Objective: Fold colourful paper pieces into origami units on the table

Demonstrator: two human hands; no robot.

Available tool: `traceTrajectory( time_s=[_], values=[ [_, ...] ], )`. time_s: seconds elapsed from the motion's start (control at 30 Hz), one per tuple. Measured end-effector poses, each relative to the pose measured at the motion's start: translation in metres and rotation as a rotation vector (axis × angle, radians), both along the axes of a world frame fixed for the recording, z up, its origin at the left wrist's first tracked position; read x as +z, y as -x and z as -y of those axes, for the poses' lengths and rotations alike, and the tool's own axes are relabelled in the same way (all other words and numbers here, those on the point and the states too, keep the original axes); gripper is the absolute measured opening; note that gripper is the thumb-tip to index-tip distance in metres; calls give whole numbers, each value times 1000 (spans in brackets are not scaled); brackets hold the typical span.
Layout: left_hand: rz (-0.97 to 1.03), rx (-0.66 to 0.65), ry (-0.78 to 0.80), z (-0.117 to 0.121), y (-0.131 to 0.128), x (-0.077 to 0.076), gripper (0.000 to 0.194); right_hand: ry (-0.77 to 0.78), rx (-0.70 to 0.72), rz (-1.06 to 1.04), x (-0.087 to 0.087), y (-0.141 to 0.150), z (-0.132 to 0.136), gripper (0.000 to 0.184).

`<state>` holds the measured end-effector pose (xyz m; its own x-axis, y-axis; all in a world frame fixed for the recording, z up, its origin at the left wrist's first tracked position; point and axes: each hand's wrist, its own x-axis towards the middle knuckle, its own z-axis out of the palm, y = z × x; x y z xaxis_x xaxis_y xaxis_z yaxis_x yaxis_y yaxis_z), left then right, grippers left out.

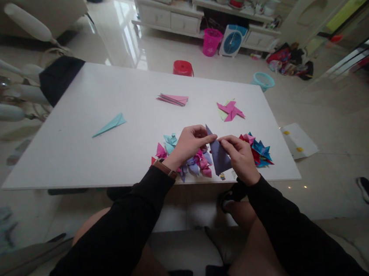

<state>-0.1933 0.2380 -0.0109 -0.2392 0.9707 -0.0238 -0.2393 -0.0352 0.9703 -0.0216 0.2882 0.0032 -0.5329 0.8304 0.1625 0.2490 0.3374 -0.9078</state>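
Observation:
A folded sheet of purple paper [219, 157] is held above the near edge of the white table [74, 154]. My left hand [194, 141] pinches its upper left edge between thumb and fingers. On the paper's right side, my right hand [240, 155] grips it, also with thumb and fingers closed. Beneath my left wrist lies a pile of pink, purple and light blue folded paper pieces [203, 164], partly covered by the hand. Blue and red folded paper pieces [261, 151] lie just right of my right hand.
Farther back on the table are a light blue paper plane [110, 124], a stack of pink folded papers [174, 99] and a pink paper pinwheel [232, 110]. A red stool [183, 68] stands beyond the far edge. A light blue basket [263, 80] is by the right corner.

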Motion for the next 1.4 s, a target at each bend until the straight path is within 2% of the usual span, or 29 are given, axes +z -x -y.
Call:
traceTrajectory(
  time_s=[0.17, 0.43, 0.6, 0.77, 0.87, 0.97, 1.03, 1.13, 1.23, 1.4],
  values=[
    [-21, 43, -3, -2, 5, -6, 36, 102, -3, -33, -5, -1, -2, 25],
    [29, 98, 13, 1, 12, -5, 38, 125, -12, -50, -13, -2, -7, 22],
    [106, 183, 17, 3, 26, -6, 40, 17, -17, 19, -15, -2, -12, 17],
    [96, 191, 3, 8, 36, -6, 28, -94, -14, 98, -22, 0, -18, 16],
    [114, 213, 38, 11, 44, -3, 23, -172, -83, 124, -28, 9, -30, 19],
    [158, 326, 135, 14, 52, 0, 34, -288, -161, 149, -36, 32, -56, 20],
    [183, 369, 201, 16, 55, 2, 35, -386, -175, 165, -43, 58, -82, 19],
    [195, 320, 256, 19, 56, 5, 26, -481, -160, 240, -56, 110, -125, 20],
    [159, 243, 264, 22, 54, 8, 18, -515, -120, 402, -68, 165, -163, 23],
    [89, 230, 224, 22, 57, 6, 16, -577, -136, 609, -84, 235, -201, 30]
  ],
)
